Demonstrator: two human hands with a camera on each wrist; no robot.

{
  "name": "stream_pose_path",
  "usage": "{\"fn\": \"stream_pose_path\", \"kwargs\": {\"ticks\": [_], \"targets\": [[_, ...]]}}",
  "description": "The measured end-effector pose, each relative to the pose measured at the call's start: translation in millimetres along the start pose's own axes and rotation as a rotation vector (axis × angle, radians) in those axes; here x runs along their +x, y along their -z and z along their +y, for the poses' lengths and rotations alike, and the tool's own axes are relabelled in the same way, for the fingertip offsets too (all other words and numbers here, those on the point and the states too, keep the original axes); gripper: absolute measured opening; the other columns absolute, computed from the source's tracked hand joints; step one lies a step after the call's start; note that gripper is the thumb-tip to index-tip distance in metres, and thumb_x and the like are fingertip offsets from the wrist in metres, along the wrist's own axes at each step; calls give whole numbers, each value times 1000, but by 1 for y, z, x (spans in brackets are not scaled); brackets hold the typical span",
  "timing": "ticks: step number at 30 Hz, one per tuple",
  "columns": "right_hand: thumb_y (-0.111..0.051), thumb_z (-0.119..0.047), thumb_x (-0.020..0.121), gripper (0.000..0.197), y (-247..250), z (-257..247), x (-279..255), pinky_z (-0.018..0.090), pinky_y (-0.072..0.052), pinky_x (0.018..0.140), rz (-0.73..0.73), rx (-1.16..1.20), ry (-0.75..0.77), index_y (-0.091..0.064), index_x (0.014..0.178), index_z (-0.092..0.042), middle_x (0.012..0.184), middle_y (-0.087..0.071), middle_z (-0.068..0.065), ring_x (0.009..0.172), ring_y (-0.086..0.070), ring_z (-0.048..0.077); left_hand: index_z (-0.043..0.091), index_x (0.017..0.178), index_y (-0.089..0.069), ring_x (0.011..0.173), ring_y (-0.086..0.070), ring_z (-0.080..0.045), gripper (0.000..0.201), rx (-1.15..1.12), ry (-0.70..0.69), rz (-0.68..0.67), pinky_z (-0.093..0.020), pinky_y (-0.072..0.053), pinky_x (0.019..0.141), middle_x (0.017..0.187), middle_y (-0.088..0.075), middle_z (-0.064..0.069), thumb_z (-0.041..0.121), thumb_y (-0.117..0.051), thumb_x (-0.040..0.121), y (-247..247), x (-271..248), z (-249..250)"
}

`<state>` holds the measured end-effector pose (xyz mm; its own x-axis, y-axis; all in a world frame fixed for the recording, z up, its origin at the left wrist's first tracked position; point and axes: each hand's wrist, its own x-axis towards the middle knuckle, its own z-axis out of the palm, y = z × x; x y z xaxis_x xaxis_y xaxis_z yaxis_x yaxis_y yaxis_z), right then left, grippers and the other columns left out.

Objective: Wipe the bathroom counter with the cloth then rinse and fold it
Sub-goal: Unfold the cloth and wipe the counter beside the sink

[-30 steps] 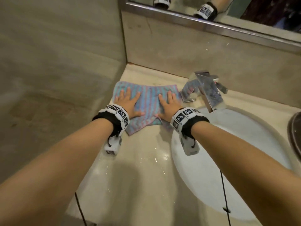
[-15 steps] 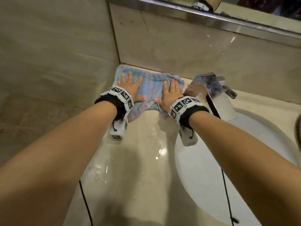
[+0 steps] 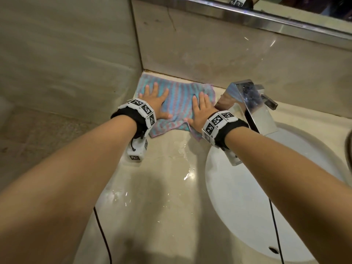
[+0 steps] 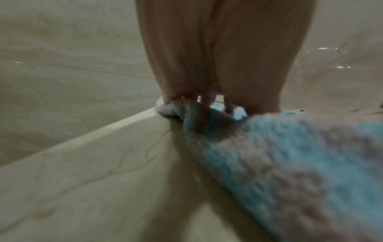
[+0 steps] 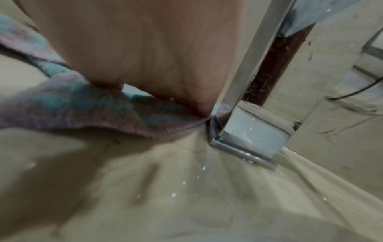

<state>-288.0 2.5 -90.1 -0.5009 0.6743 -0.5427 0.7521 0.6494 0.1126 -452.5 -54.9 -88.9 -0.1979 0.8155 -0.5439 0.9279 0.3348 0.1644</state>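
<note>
A blue and pink striped cloth (image 3: pixel 178 101) lies spread in the back left corner of the beige counter (image 3: pixel 162 206), against both walls. My left hand (image 3: pixel 155 99) presses flat on its left part with straight, spread fingers. My right hand (image 3: pixel 202 109) presses flat on its right part, right beside the tap's base. In the left wrist view the cloth (image 4: pixel 290 163) bunches under the palm (image 4: pixel 217 57). In the right wrist view the cloth's edge (image 5: pixel 87 111) wrinkles beneath the palm (image 5: pixel 145 49), touching the tap (image 5: pixel 248 81).
A square chrome tap (image 3: pixel 253 107) stands right of the cloth, over the white oval sink (image 3: pixel 257 206). Water drops (image 3: pixel 188 174) glisten on the counter in front of the cloth. A mirror frame (image 3: pixel 266 20) runs above the back wall. Black cables hang from both wrists.
Both hands have pushed the cloth away from me, from beside the tap into the back corner against the wall. A wet trail shows on the counter behind it.
</note>
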Motion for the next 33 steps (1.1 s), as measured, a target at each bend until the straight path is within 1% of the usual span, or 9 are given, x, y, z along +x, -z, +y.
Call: {"fn": "stream_pose_path", "kwargs": {"ticks": [2, 5, 11, 17, 26, 33], "targets": [[-24, -56, 94, 82, -5, -3, -6, 41, 1, 119, 15, 2, -1, 10, 148, -5, 156, 15, 20, 146, 11, 34, 28, 148, 7, 144, 15, -38, 94, -3, 2, -7, -55, -5, 115, 156, 20, -12, 53, -55, 83, -4, -7, 0], [-26, -59, 93, 82, -15, -5, -17, 41, -1, 119, 38, 21, 6, 10, 149, -11, 156, 16, 18, 146, 12, 32, 29, 148, 7, 144, 15, -37, 93, 4, 14, -18, -56, -5, 115, 156, 20, -11, 54, -55, 83, -10, -18, 0], [-23, -63, 91, 81, -36, -10, -41, 43, 0, 119, 63, -35, 35, 14, 149, -20, 156, 18, 17, 146, 13, 32, 31, 148, 7, 145, 14, -35, 91, -3, 54, -16, -56, -7, 115, 157, 20, -8, 53, -54, 84, -31, -53, 0], [-23, -62, 91, 79, -51, -19, -64, 43, 3, 119, 67, -65, 97, 14, 149, -21, 156, 19, 17, 146, 15, 33, 32, 148, 7, 145, 13, -33, 84, -60, 127, 12, -55, -5, 115, 157, 21, -7, 52, -48, 88, -66, -101, 0], [-21, -63, 91, 78, -77, -49, -104, 42, 5, 119, 90, -155, 287, 13, 149, -24, 156, 20, 15, 146, 15, 31, 32, 148, 6, 145, 12, -33, 74, -130, 307, 77, -55, -5, 115, 157, 18, -6, 52, -38, 92, -128, -191, 4], [-20, -63, 91, 76, -90, -69, -122, 41, 3, 119, 154, -178, 387, 9, 150, -24, 157, 15, 15, 147, 11, 31, 32, 148, 8, 145, 13, -32, 69, -146, 368, 73, -55, -5, 115, 157, 20, -5, 50, -32, 95, -158, -234, 2]]}}
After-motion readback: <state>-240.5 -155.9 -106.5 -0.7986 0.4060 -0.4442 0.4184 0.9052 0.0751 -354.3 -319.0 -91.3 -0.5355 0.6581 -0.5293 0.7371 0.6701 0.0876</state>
